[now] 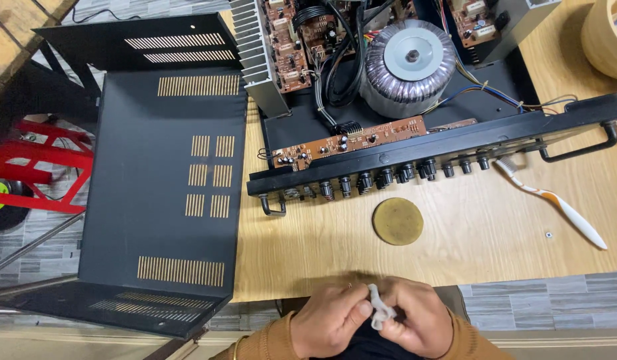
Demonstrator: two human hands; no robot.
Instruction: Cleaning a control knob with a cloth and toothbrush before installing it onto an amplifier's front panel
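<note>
Pinching a small white clip point(380, 313) between them, left hand point(332, 323) and right hand point(422, 323) fingers closed, probably needing careful prying next, below the open amplifier point(415, 93).

The white scrap point(379, 312) between the hands at bottom centre is mostly covered by fingers, its kind unclear. The roll point(607, 37) at upper right and the amplifier point(415, 87) at top are cut off.

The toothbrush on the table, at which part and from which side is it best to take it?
Probably the thick white end of the toothbrush, taken from above. It lies flat on the wooden table, and that end points toward the table's near edge with bare wood around it. The bristle end sits close under the amplifier's front panel, with less room for fingers.
</note>
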